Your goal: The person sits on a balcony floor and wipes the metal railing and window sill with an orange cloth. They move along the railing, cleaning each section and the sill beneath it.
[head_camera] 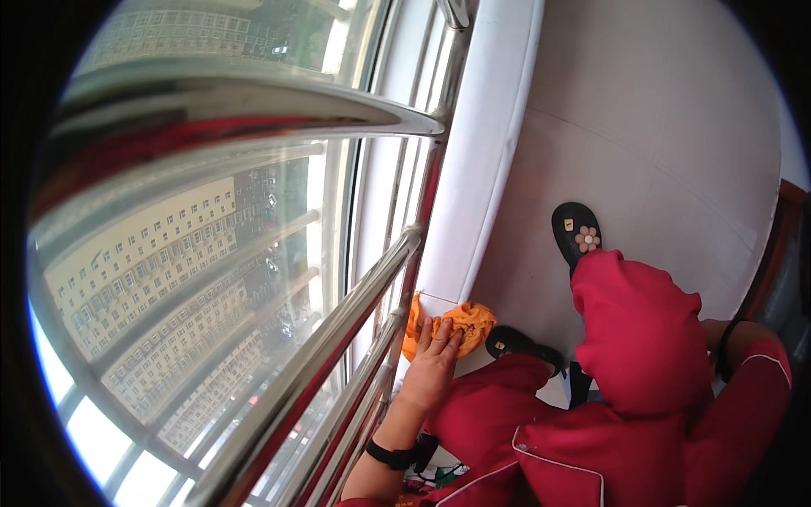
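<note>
My left hand [436,355] rests on a bunched orange cloth [472,322], holding it pressed beneath the fingers. The cloth lies on the white window sill [485,120], at its inner edge beside the metal railing. Part of it reaches toward a railing post [426,190]. A dark band [399,451] circles my left wrist. At the right, my bent right arm [719,336] passes behind my raised knee in red trousers [640,323]. The right hand itself is hidden there.
Polished metal rails [317,367] run in front of the window glass [279,177]. Tall buildings [158,247] stand far below outside. My black sandals [567,231] are on the pale floor [633,127]. A dark brown-edged object [776,234] stands at the far right.
</note>
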A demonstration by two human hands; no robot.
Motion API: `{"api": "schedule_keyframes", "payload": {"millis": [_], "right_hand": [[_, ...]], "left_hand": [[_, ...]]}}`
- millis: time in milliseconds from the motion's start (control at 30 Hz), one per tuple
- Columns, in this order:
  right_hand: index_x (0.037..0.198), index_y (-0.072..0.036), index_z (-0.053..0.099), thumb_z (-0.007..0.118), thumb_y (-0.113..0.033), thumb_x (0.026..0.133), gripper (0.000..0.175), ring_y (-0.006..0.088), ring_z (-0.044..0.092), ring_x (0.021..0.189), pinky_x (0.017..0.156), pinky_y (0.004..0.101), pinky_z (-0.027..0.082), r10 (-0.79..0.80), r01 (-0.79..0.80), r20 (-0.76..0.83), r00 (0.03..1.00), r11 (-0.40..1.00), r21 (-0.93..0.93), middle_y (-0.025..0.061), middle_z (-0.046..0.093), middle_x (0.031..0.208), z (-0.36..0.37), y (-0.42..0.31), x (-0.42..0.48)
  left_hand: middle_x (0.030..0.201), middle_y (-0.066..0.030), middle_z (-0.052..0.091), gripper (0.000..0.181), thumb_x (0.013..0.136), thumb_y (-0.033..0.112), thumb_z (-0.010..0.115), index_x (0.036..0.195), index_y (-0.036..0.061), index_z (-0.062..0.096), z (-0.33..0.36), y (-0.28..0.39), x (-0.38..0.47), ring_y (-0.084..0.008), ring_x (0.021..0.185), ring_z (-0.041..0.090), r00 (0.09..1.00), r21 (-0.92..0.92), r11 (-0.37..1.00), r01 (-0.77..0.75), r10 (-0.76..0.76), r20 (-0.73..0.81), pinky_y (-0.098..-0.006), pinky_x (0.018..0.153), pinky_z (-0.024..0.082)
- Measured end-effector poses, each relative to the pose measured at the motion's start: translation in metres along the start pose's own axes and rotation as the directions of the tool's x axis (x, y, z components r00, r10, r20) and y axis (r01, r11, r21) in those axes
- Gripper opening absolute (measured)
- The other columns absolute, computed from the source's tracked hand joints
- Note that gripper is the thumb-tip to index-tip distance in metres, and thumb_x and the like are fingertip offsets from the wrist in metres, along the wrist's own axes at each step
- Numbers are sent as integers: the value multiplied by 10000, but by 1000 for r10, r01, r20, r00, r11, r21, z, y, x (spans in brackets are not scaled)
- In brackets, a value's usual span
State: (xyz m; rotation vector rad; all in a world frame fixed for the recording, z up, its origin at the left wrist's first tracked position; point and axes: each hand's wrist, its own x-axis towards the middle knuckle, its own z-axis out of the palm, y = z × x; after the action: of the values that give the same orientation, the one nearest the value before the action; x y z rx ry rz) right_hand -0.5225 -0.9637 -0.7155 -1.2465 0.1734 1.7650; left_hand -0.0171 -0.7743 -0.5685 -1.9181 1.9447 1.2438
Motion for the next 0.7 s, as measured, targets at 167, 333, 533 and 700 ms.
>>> {"api": "schedule_keyframes", "payload": {"millis": [167,333,533,700], "right_hand": [[1161,-93,643,660,-394,777,488,205,650,907,769,349,486,98,-86,-126,987,992,97,84,678,1031,-21,25,-25],[1185,-90,633,625,-291,843,397,160,644,867,734,310,489,61,199,-678,732,933,299,68,679,993,-27,22,-138],[1306,-75,524,552,-304,927,444,137,603,1014,845,258,446,81,844,-994,73,525,105,57,636,1144,58,-13,-267],[1293,-51,529,499,-250,962,388,162,613,1028,872,276,450,-210,873,-971,-117,444,-201,76,642,1144,74,-42,-295]], "left_hand": [[1491,-166,313,428,885,93,504,1311,52,509,10,2,0,-476,1357,254,999,19,999,33,-32,-38,-445,1109,302],[1420,-162,412,319,862,237,583,1145,100,641,-6,31,-15,-395,1260,432,976,73,976,205,-210,66,-402,1036,395],[937,-44,636,230,928,157,551,1110,38,626,-21,94,-143,-114,781,602,862,-678,679,282,-489,-132,-275,709,514],[1007,-83,650,308,953,180,540,1147,-58,574,-13,141,-222,-136,874,628,493,-915,298,-272,-774,-399,-270,785,510]]}}
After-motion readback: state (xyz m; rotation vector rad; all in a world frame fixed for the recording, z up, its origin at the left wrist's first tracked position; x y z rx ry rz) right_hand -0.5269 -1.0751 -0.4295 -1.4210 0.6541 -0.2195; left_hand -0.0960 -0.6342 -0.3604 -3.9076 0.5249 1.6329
